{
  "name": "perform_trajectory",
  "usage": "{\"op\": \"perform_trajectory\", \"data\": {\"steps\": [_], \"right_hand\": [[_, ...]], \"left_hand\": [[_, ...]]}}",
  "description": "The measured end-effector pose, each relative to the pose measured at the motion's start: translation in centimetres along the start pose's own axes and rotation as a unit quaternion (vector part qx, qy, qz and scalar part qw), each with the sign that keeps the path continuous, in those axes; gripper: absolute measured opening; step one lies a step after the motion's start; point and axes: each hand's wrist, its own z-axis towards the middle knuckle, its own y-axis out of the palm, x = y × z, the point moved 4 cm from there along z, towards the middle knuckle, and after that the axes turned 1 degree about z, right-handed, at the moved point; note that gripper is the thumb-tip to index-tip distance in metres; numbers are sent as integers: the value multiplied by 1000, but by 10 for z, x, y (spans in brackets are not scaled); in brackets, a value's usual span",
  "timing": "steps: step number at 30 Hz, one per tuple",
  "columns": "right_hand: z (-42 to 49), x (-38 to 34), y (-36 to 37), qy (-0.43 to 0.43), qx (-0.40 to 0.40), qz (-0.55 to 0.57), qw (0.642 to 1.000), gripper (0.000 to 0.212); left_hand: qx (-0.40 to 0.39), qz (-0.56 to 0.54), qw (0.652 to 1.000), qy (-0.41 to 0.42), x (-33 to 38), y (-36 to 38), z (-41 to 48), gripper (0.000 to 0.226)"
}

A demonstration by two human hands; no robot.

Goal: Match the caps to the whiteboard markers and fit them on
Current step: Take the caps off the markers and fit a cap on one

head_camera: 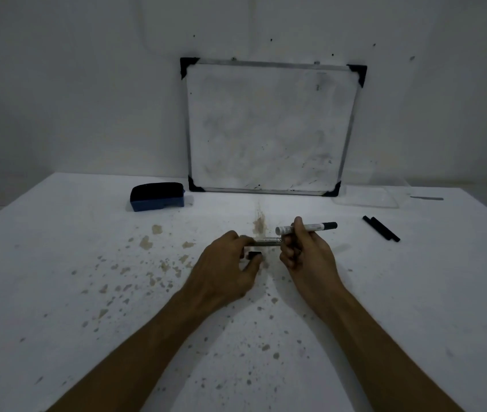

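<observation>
R hand (307,254) grip pinching capped marker (306,228), L hand (230,267) grip pinching 2nd marker (266,240) w/ black cap (254,255), mid worktop (57,263), eraser (157,196) far edge.

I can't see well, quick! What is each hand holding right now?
Left hand: closed on one end of a marker, small black cap by its thumb.
Right hand: closed on another marker and the first one's other end.
</observation>
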Motion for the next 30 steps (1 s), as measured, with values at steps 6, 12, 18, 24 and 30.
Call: {"op": "perform_trajectory", "data": {"steps": [6, 12, 18, 24, 30], "right_hand": [[-13, -20, 10, -65, -6, -174, 983, 27], [-51, -42, 45, -252, -48, -384, 887, 16], [-57, 14, 63, -168, -101, -623, 757, 39], [-54, -8, 55, -259, -76, -543, 795, 13], [-52, 16, 52, -238, -84, -587, 769, 22]], "left_hand": [[-52, -588, 744, -315, 23, 13, 0, 41], [-72, -778, 510, -361, 24, 25, -5, 55], [-125, -832, 436, -319, 25, 27, -6, 56], [-126, -834, 420, -335, 13, 31, -3, 55], [-134, -837, 427, -314, 21, 28, -3, 54]]}}
